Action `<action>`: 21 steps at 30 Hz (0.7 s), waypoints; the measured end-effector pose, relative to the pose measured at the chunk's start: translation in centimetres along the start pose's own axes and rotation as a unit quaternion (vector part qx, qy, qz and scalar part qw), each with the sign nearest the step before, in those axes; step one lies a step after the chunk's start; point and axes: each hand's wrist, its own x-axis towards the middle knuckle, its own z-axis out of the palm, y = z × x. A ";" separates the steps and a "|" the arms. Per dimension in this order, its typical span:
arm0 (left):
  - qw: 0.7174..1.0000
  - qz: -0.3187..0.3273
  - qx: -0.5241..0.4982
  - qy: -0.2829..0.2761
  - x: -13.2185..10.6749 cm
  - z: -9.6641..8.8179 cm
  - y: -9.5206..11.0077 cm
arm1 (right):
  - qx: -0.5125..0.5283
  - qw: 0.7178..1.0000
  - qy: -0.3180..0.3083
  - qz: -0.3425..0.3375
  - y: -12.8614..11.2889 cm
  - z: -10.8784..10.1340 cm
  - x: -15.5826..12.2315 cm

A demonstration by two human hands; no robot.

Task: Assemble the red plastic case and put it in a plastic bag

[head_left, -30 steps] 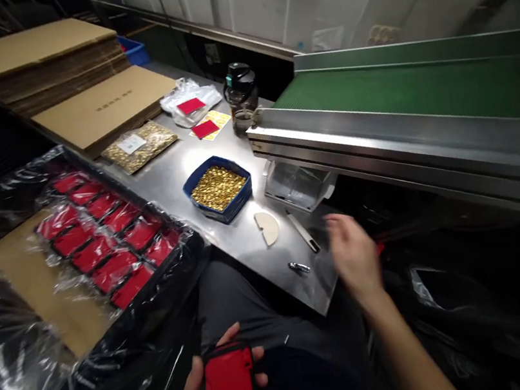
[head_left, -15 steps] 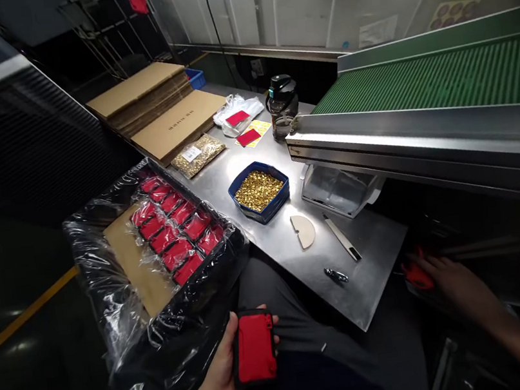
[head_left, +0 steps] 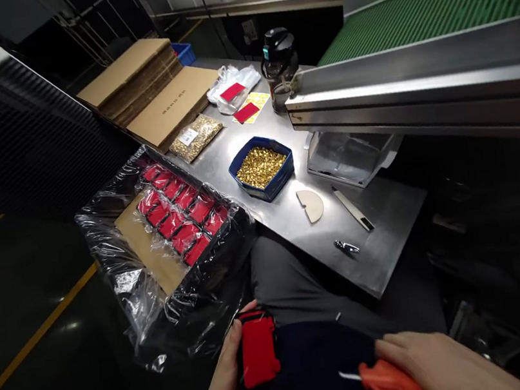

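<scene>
Red and flat, the small fabric-like pouch (head_left: 259, 351) is sitting over the lap, the left hand (head_left: 231, 375) gripping it with closed fingers. The right hand (head_left: 442, 366) is clasping an orange-handled tool (head_left: 390, 384), possibly a cutter, its thin tip pointing at the pouch. The trimming step seems under way; next the tip needs bringing to the pouch's edge. Print on the flat brown cardboard sheet (head_left: 173, 107) on the steel desk (head_left: 390, 214) is unreadable.

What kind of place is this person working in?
Probably a packing station in a small factory. A green conveyor belt runs beside a steel table, flattened cardboard boxes are stacked behind, and a plastic-lined crate holds rows of wrapped red items.
</scene>
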 end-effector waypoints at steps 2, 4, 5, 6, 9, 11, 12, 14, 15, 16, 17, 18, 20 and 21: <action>1.000 -0.005 -0.008 0.004 -0.1 -0.3 -0.6 | -0.052 0.997 -0.061 -0.015 -3.7 -1.2 2.5; 1.000 -0.011 -0.019 0.001 -0.2 -0.7 -0.8 | -0.094 0.991 -0.091 -0.018 -6.3 -1.8 4.5; 1.000 -0.016 -0.024 -0.001 -0.2 -0.8 -0.8 | -0.105 0.989 -0.100 -0.014 -7.2 -2.0 5.3; 0.999 -0.021 -0.029 -0.002 -0.2 -1.0 -0.8 | -0.103 0.988 -0.113 -0.010 -7.9 -2.2 5.9; 0.999 -0.035 -0.037 -0.009 -0.1 -1.4 -0.6 | -0.084 0.984 -0.160 0.007 -8.9 -2.8 6.7; 0.999 -0.037 -0.027 -0.016 -0.1 -1.5 -0.4 | -0.097 0.981 -0.164 0.021 -9.1 -3.4 6.8; 0.999 -0.035 -0.016 -0.020 -0.1 -1.6 -0.2 | -0.101 0.981 -0.164 0.026 -9.0 -3.8 6.8; 0.998 -0.018 0.034 -0.051 -0.3 -1.5 0.5 | -0.085 0.980 -0.177 0.031 -8.5 -4.8 6.6; 0.993 0.006 0.087 -0.074 -0.4 -1.4 0.9 | -0.066 0.980 -0.183 0.036 -8.2 -5.4 6.5; 0.982 0.040 0.164 -0.090 -0.5 -1.1 1.3 | -0.050 0.982 -0.176 0.045 -7.8 -6.2 6.4; 0.958 0.082 0.258 -0.095 -0.6 -0.8 1.8 | -0.038 0.984 -0.162 0.060 -7.3 -7.0 6.4; 0.922 0.127 0.355 -0.092 -0.6 -0.3 2.1 | -0.030 0.986 -0.147 0.077 -7.0 -7.8 6.4; 0.833 0.197 0.509 -0.083 -0.5 0.7 2.6 | -0.016 0.987 -0.130 0.090 -6.4 -9.4 6.7; 0.797 0.215 0.556 -0.091 -0.4 1.2 2.7 | -0.017 0.988 -0.124 0.088 -6.4 -10.0 6.9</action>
